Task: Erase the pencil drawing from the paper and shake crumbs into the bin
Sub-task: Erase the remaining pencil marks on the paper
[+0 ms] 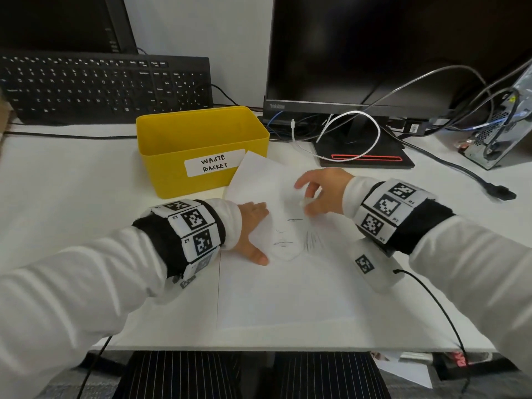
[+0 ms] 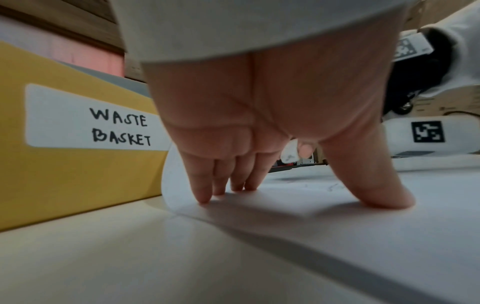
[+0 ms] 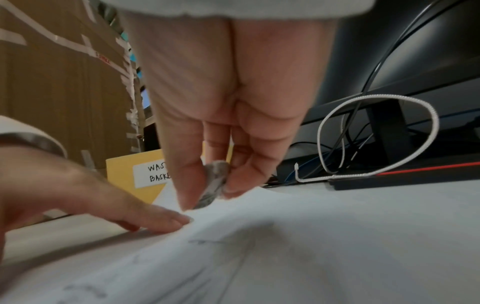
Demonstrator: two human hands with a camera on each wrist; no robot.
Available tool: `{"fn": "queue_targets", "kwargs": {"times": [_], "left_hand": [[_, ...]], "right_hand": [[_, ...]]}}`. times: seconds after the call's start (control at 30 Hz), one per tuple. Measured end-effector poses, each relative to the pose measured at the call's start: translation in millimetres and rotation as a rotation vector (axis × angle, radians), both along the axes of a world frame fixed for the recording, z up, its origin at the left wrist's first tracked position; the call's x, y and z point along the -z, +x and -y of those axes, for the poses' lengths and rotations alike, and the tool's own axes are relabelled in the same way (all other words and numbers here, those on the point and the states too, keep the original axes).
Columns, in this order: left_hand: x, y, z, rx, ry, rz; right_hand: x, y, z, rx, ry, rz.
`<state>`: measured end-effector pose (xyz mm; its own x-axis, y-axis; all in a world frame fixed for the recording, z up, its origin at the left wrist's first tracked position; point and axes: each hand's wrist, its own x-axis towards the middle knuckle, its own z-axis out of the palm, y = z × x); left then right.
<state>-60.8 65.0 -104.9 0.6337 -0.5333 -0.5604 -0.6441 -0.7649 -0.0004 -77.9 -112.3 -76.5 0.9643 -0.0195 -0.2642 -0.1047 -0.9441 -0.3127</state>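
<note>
Left hand (image 1: 253, 226): palm down, four fingers (image 2: 207, 185) straight and close together, thumb splayed apart, all tips pressed flat on the surface beneath. Right hand (image 1: 319, 194): fingers curled downward, thumb and forefinger tips pinching a small grey-smudged eraser (image 3: 214, 181), its lower end just below the fingertips.

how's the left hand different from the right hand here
The left hand lies flat, fingers straight, pressing the paper down near its left edge; the right hand is curled, its fingers pinching a greyed eraser. The left holds nothing; the right has its grip on the eraser, whose tip is at the paper. Both are over the same sheet, by the pencil drawing.
</note>
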Motion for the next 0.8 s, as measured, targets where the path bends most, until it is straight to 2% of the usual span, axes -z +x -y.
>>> {"fn": "queue_targets", "kwargs": {"times": [0.1, 0.23, 0.33, 0.57, 0.8], "left_hand": [[0.4, 1.2, 1.8, 0.024, 0.008, 0.005], [-1.7, 2.2, 0.9, 0.02, 0.003, -0.007], [-1.7, 2.8, -1.0, 0.015, -0.003, -0.019], [6.4, 4.9, -1.8, 0.034, -0.013, -0.028], [14.6, 5.7, -0.1, 0.042, -0.042, 0.006]], "right_hand": [[4.6, 2.4, -8.6, -0.075, -0.088, -0.017], [17.7, 3.3, -13.2, 0.003, 0.04, -0.004], [27.0, 5.2, -15.9, 0.029, 0.018, -0.03], [30.5, 0.9, -19.3, -0.086, 0.053, 0.052], [30.3, 0.2, -24.5, -0.104, 0.108, 0.047]]}}
